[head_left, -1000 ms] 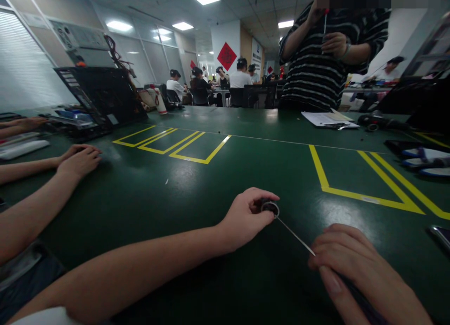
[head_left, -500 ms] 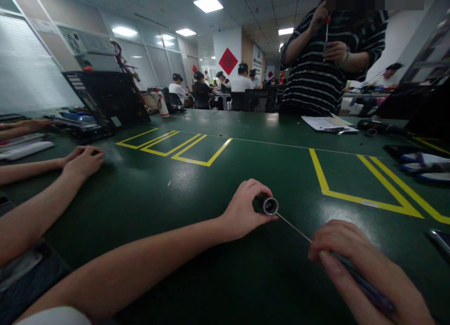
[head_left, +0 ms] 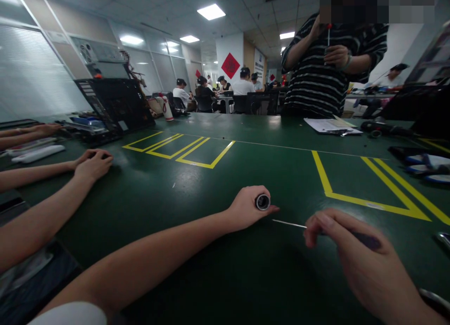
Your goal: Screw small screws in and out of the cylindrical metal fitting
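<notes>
My left hand (head_left: pixel 243 208) is closed around a short dark tube (head_left: pixel 262 202) with a silver rim, like a flashlight body. The tube's round end faces me, and the rest of it is hidden in the palm. In my right hand (head_left: pixel 372 264) is a screwdriver (head_left: pixel 288 223) with a thin metal shaft and a dark purplish handle, mostly covered by my fingers. Its tip points left, just below and to the right of the tube, and is apart from it.
Yellow tape outlines (head_left: pixel 326 193) mark the green table (head_left: pixel 197 207). A clipboard with papers (head_left: pixel 330 125) lies at the far side, near a black flashlight-like thing (head_left: pixel 383 128). Another person's hands (head_left: pixel 93 165) rest at left. A person in a striped shirt (head_left: pixel 316 81) stands opposite.
The screwdriver tip has drawn away from the tube, and its shaft now lies flatter. My left hand has turned the tube's round end more towards me.
</notes>
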{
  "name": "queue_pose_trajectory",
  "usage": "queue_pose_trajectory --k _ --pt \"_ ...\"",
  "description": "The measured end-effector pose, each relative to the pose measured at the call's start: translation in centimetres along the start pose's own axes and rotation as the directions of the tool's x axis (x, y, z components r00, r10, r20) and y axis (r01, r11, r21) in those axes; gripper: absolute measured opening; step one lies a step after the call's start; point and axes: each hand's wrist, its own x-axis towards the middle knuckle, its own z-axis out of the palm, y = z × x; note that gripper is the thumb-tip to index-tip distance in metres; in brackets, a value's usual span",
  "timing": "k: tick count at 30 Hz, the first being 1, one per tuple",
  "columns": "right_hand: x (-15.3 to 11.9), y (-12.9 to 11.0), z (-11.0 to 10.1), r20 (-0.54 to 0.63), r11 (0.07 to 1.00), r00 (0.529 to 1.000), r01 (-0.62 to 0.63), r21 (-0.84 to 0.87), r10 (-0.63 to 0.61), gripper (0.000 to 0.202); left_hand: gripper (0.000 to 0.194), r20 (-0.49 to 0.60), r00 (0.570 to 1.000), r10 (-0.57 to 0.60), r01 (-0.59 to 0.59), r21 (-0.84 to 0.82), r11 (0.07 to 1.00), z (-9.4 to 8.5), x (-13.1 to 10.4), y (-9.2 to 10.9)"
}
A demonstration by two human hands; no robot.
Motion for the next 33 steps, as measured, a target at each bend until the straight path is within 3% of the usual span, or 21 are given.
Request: queue_pose_trajectory --k 4,7,12,17,23,28,33 --pt "1.0 0.2 1.3 -0.094 0.981 0.992 -0.060 0.184 0.079 0.032 0.024 0.003 0.999 0.031 -0.032 0.119 0.992 0.1 0.0 0.1" --pt "1.3 0.2 2.1 -0.158 0.976 0.987 -0.004 0.218 0.039 0.031 0.021 0.024 0.997 0.076 -0.079 0.249 0.965 0.2 -0.3 0.2" --pt "0.7 0.1 2.6 -0.095 0.997 0.993 0.076 0.011 -0.075 0.032 0.019 0.050 0.987 0.154 -0.162 0.303 0.939 0.2 -0.7 0.0" --pt "0.3 -0.1 2.8 -0.071 0.983 0.984 0.154 -0.096 -0.161 0.032 0.020 0.014 0.990 0.143 -0.140 0.300 0.944 0.2 -0.8 0.1" --pt "0.4 1.5 3.0 -0.046 0.994 0.999 -0.016 0.107 0.021 0.033 0.019 -0.055 0.992 0.114 -0.097 0.248 0.964 0.2 -0.9 0.2" --pt "0.6 1.6 3.4 -0.037 0.926 0.988 -0.128 0.355 0.151 0.031 0.019 -0.101 0.991 0.089 -0.068 0.196 0.978 0.3 -0.9 -0.1" --pt "0.4 1.4 3.5 -0.051 0.928 0.985 -0.135 0.348 0.163 0.028 0.018 -0.110 0.990 0.093 -0.067 0.218 0.974 0.3 -0.9 -0.1"
